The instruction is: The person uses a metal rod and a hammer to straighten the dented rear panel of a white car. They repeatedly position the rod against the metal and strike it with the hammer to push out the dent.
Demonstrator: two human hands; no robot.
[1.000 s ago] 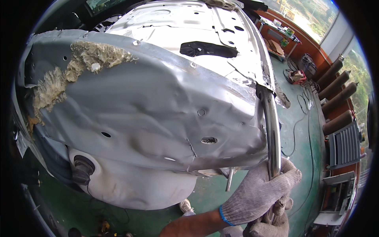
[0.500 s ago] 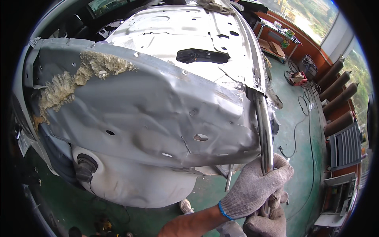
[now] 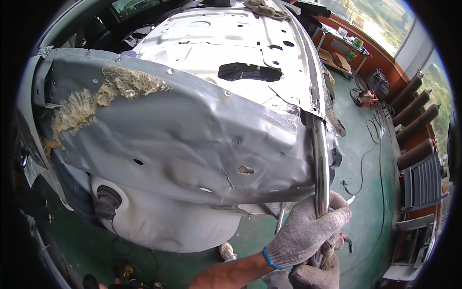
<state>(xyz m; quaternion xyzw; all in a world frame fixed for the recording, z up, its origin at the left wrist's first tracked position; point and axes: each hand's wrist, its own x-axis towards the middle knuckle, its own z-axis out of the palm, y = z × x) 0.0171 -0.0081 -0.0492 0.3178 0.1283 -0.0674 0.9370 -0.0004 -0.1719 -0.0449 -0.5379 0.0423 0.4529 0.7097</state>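
My left hand (image 3: 305,231), in a grey knit glove with a blue cuff, is wrapped around a shiny metal bar (image 3: 321,164). Just below it, my right hand (image 3: 317,277) in a matching glove is closed on the bar's lower end; the picture's edge cuts part of it off. The bar's upper end reaches in at the right corner of a dented grey sheet-metal panel (image 3: 183,130), under the edge of a white car-body panel (image 3: 192,33). Torn yellowish foam (image 3: 77,111) clings to the grey panel. A white plastic tank (image 3: 173,226) with a black fitting (image 3: 108,201) bulges out beneath.
Brown gas cylinders (image 3: 417,130) and a grey slatted panel (image 3: 422,182) line the right wall. Dark cables (image 3: 362,168) snake across the green floor (image 3: 353,135) to a red machine (image 3: 368,98). A workbench (image 3: 344,41) stands at the back right. A light shoe (image 3: 227,250) shows below the tank.
Both hands and the lower part of the bar have swung slightly left and down, still gripped. The whole scene has shifted a little in view.
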